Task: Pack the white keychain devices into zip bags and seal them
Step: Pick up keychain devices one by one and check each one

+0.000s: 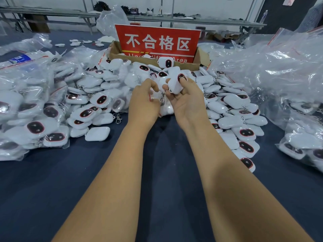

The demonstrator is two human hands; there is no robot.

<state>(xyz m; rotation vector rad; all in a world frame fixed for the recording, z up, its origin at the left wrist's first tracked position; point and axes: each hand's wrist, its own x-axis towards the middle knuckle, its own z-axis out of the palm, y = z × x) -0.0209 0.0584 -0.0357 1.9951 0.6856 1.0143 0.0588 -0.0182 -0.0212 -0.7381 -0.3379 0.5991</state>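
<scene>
My right hand (187, 102) grips a white keychain device (175, 81) with a dark oval face, thumb on the oval, its metal clasp dangling below. My left hand (145, 102) pinches the mouth of a clear zip bag (166, 107) with a red seal strip; the bag hangs between both hands, with white inside. A large heap of loose white keychain devices (97, 102) spreads over the dark blue table (157, 172) behind and beside the hands.
A cardboard box (197, 64) with a red sign (158, 43) stands behind the heap. Filled zip bags (31, 119) pile at the left, more at the right edge (304, 144). Empty clear bags (271, 63) lie at the right. Metal racks stand at the back.
</scene>
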